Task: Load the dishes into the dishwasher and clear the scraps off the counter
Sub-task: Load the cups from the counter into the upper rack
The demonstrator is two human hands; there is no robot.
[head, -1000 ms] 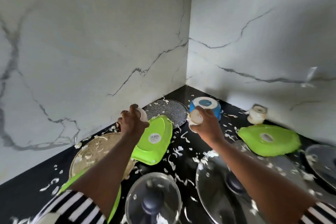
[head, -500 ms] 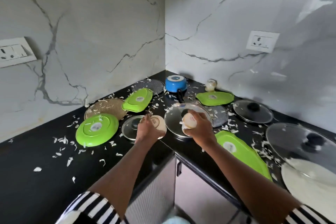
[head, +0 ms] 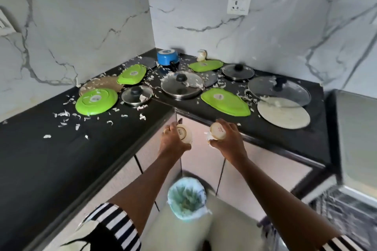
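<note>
In front of the corner cabinets, head view: left hand (head: 173, 140) is closed round a small cream ceramic cup (head: 185, 133), right hand (head: 226, 138) closed round a second cream cup (head: 217, 131), both above the lined waste bin (head: 186, 197). Better tip each cup fully over the bin, w/o spilling scraps, before the dishwasher rack (head: 344, 210).

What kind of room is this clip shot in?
Most likely a home kitchen: a black L-shaped counter against marble-look walls, strewn with pan lids and green plates, a lined bin on the floor below, and what looks like an open dishwasher at right.
</note>
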